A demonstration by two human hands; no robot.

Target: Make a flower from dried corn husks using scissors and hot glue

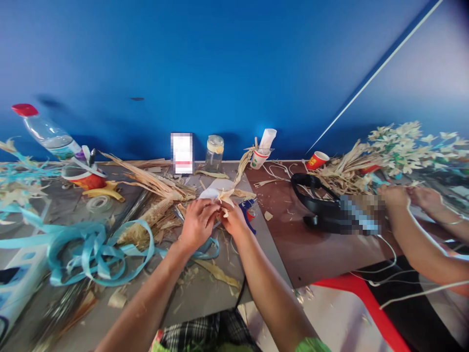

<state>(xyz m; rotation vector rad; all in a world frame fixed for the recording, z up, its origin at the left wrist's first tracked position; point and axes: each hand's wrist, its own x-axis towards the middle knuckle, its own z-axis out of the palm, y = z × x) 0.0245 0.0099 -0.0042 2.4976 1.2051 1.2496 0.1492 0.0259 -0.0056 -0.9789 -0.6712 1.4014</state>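
A small pale flower of dried corn husk (226,198) is pinched between my two hands over the middle of the table. My left hand (199,222) has its fingers bent in at the flower's lower left. Closed on it from the right is my right hand (234,220), with most of its fingertips hidden. Behind the flower lies a white sheet (210,192). A dark blue object with a red part (252,211), its kind unclear, lies just right of my right hand. Dried corn husks (156,183) are heaped to the left of my hands.
Light blue ribbon (98,254) sprawls across the left. A bottle (54,134), red cup (84,178), glass jar (214,151) and paper cup (260,159) stand toward the blue wall. A black headset-like object (318,205) lies right, beside another person's arms (417,234).
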